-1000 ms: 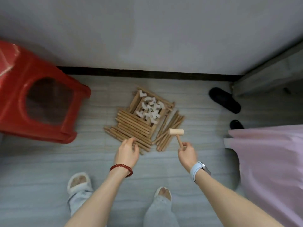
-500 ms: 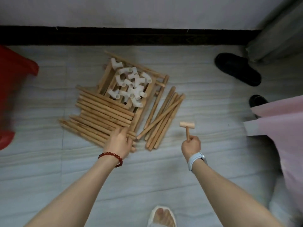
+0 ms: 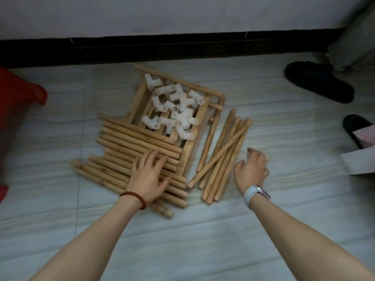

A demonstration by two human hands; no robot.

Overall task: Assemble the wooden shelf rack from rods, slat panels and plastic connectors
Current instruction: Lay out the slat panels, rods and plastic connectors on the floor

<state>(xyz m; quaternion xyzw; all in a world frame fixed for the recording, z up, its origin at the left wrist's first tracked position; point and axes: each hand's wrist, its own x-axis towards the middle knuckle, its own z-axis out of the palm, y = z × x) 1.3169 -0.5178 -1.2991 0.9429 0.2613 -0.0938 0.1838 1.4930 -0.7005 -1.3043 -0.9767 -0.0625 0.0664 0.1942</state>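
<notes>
The left hand (image 3: 149, 175) lies spread on the rods (image 3: 140, 159), beside the slat panel (image 3: 194, 126) holding connectors (image 3: 174, 106). The right hand (image 3: 250, 171), blurred, hangs loosely curled past loose rods (image 3: 221, 157); bare floor (image 3: 203, 240) lies nearer

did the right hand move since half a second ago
Yes. The right hand sat clear of the thin rods' near ends, gripping a mallet; now it lies right beside them, farther up their length, and no mallet shows.

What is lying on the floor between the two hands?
In the head view, the loose thin rods lie between the left hand and the right hand.
</notes>
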